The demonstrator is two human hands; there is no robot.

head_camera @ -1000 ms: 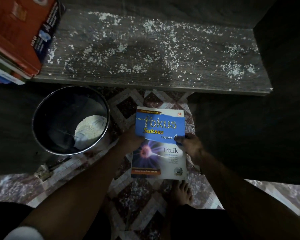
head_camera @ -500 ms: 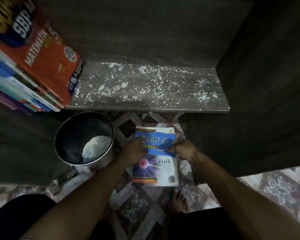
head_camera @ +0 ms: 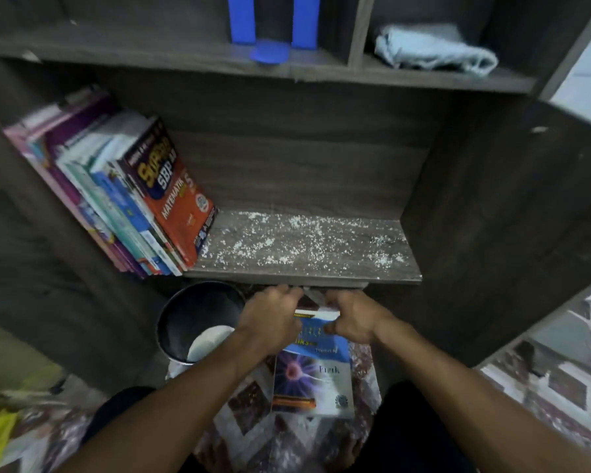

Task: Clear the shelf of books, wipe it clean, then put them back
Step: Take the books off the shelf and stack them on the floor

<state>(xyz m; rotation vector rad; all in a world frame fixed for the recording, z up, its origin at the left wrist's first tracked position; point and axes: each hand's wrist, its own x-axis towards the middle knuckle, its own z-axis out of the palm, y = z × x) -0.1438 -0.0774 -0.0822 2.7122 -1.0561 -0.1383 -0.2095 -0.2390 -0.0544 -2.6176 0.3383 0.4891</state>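
Blue book (head_camera: 316, 380) under curled fingers (head_camera: 292, 292)

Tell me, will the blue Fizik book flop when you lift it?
Probably a bit: the Fizik book looks like a thin softcover, so it may bend when held by its top edge. Its cover looks shiny, so perhaps slippery; the left hand and right hand both grip it, which should help.

Lower shelf board (head_camera: 304, 247): strewn with white crumbs (head_camera: 287, 240); a row of books (head_camera: 123, 199) is leaned at its left end. Upper shelf (head_camera: 151, 54): a blue holder (head_camera: 270, 52) is set in the left compartment, a folded pale cloth (head_camera: 434, 49) in the right. Patterned floor (head_camera: 253, 425): a metal pail (head_camera: 198, 319) is stood on it.
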